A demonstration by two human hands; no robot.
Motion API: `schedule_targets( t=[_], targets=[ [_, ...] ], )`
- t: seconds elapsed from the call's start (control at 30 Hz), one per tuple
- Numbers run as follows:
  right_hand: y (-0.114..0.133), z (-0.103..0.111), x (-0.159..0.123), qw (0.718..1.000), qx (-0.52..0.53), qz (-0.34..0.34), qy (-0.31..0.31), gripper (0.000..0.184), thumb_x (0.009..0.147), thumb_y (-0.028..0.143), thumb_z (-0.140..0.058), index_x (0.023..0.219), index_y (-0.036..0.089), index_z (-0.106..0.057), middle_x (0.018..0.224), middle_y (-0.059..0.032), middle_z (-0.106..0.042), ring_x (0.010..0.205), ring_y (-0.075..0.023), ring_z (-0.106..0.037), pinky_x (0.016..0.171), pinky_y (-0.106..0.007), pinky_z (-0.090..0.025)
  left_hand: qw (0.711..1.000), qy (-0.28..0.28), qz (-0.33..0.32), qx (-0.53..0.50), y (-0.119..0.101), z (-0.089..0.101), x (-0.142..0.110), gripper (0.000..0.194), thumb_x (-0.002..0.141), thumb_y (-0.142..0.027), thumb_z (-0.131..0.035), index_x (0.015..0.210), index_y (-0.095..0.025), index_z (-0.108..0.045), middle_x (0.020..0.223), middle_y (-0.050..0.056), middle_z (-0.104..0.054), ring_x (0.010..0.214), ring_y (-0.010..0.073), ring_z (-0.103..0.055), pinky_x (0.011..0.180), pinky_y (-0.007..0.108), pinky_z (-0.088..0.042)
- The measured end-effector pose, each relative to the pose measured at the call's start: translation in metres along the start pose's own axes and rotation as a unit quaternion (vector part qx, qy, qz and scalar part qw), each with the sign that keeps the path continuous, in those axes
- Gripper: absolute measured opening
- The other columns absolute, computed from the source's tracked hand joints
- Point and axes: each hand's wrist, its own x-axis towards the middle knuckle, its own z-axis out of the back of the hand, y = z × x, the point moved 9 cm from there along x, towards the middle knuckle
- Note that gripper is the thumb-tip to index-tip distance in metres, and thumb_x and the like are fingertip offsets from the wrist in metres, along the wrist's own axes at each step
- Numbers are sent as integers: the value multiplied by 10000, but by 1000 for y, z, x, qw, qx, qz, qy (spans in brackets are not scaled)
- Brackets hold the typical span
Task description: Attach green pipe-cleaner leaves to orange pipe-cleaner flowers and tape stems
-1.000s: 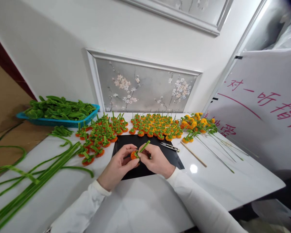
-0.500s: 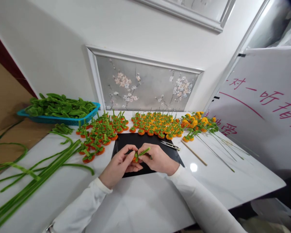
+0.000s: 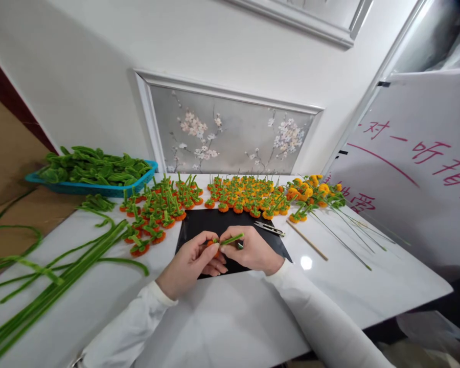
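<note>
Above the black mat (image 3: 203,221), my left hand (image 3: 193,259) is closed around a small orange pipe-cleaner flower (image 3: 212,243), mostly covered by the fingers. My right hand (image 3: 255,250) pinches a green pipe-cleaner stem (image 3: 233,238) at the flower's green base, its free end pointing up and right. The fingertips of both hands meet at the flower. Beyond my right hand, thread snips (image 3: 270,228) lie across the mat's right edge. Nearest my left hand stand orange flowers (image 3: 139,249) set head down with green stems up.
Rows of yellow-orange flowers (image 3: 237,207) line the back, with finished-looking yellow blooms (image 3: 310,190) at right. A wooden stick (image 3: 307,240) and thin green wires (image 3: 343,246) lie right. Long green pipe cleaners (image 3: 67,281) and a blue basket (image 3: 95,191) of green pieces occupy the left.
My left hand has rolled the orange flower over, so its head shows less. The green stem has tipped from steep to lower, toward the right. Both hands stay over the mat.
</note>
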Motion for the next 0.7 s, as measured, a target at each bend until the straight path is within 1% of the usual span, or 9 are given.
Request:
schedule_targets(
  t=[0.13, 0.27, 0.37, 0.47, 0.6, 0.7],
  targets=[
    [-4, -5, -1, 1000, -7, -19, 18, 80, 768, 154, -507, 782, 141, -584, 631, 15, -554, 516, -64, -461, 488, -165, -358, 1000, 8, 2, -5, -3, 0, -1, 233, 779, -375, -579, 861, -213, -433, 737, -18, -640, 640, 150, -679, 567, 225, -510],
    [-2, -7, 0, 1000, -20, -17, 17, 85, 781, 175, -513, 781, 147, -593, 681, -1, -584, 554, -73, -487, 513, -175, -375, 999, -4, 13, -35, -2, 3, -1, 175, 772, -320, -579, 803, -203, -452, 695, -25, -640, 660, 145, -681, 591, 214, -511],
    [-1, -7, 0, 999, 26, -13, 29, 87, 792, 177, -510, 817, 147, -587, 724, -6, -586, 606, -82, -515, 543, -179, -399, 998, -28, 12, -48, -2, 7, 0, 160, 753, -299, -587, 784, -198, -466, 668, -14, -652, 664, 160, -686, 590, 224, -515],
    [-1, -7, 0, 998, 61, -6, 34, 84, 792, 168, -514, 835, 143, -582, 753, -7, -575, 636, -84, -530, 550, -178, -407, 998, -38, 10, -52, -2, 8, 0, 168, 734, -304, -600, 774, -193, -481, 659, -5, -658, 658, 177, -690, 573, 231, -517],
    [7, -1, 0, 1000, 8, 27, 7, 67, 790, 153, -532, 808, 151, -597, 758, -6, -552, 639, -84, -515, 551, -185, -389, 998, -42, 16, -52, -3, 8, -1, 184, 715, -307, -616, 774, -187, -490, 648, -5, -658, 634, 168, -686, 567, 231, -519],
    [16, 1, -1, 997, -42, 62, 13, 110, 807, 108, -500, 808, 160, -596, 779, -13, -551, 688, -98, -524, 602, -199, -402, 998, -33, 30, -41, -3, 6, -2, 182, 718, -310, -610, 774, -182, -493, 651, 3, -668, 632, 159, -684, 565, 219, -513]
  ],
)
